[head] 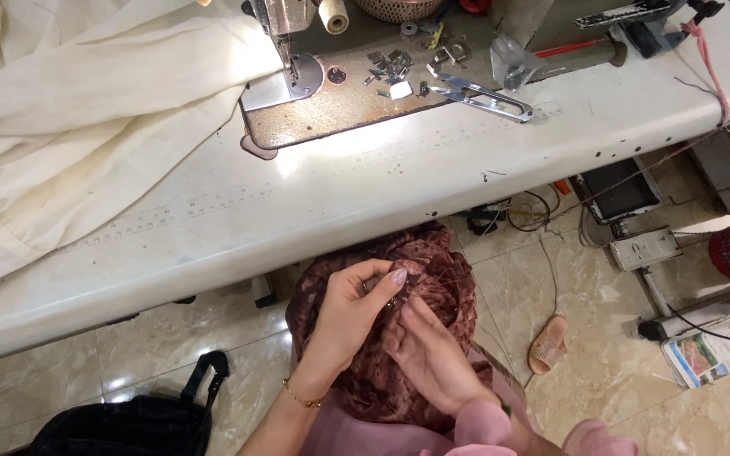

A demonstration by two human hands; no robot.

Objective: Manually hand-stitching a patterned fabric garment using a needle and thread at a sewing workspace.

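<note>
Both hands are working low in the centre of the frame, below the front edge of the white desk. The left hand is curling its fingers together, its grip pinching a fold of the maroon patterned fabric between thumb and forefinger near the cloth's upper middle. The right hand is lying just beside it, touching it, with fingers pressed onto the same fold; whether its grip is pinching the cloth or only bearing on it cannot be told. A gold bracelet is sitting on the left wrist, and a pink sleeve is covering the right wrist. The maroon fabric is bunching in the lap, under the desk edge and clear of the desk top. On the desk, in the upper centre, the sewing machine is standing over a worn brown bed, with metal thread snips lying to its right among small metal parts. Cream cloth is spreading across the upper left. On the tiled floor, a black bag is lying at lower left and a sandal at right.
</note>
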